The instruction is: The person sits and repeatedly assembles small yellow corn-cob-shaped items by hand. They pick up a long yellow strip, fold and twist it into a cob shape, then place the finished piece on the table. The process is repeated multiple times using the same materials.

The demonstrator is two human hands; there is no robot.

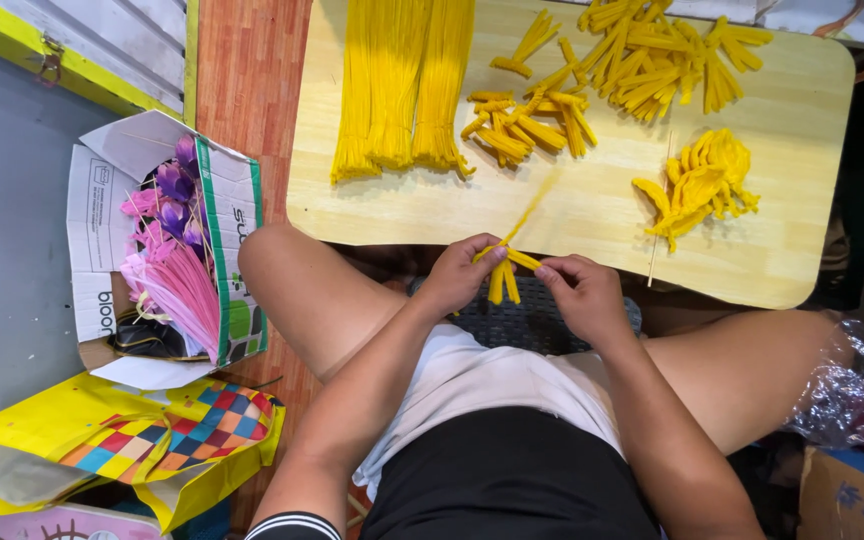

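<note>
Both hands meet just near of the pale wooden worktop [772, 270]. The left hand [460, 275] and right hand [584, 295] pinch a small bundle of folded yellow fuzzy stems [504, 272]. Beyond lie long yellow stem bundles [397, 90] and cut yellow pieces [527, 125]; a cardboard box of pink and purple flowers [167, 240] sits left.

Both forearms extend forward from torso, converging above lap. Left hand [460, 272]: fingers curled, thumb and fingertips pinched closed. Right hand [582, 292]: palm down, fingers flexed, fingertips pinched closed just beside left hand. Wrists straight. Bare knees spread outward either side.
</note>
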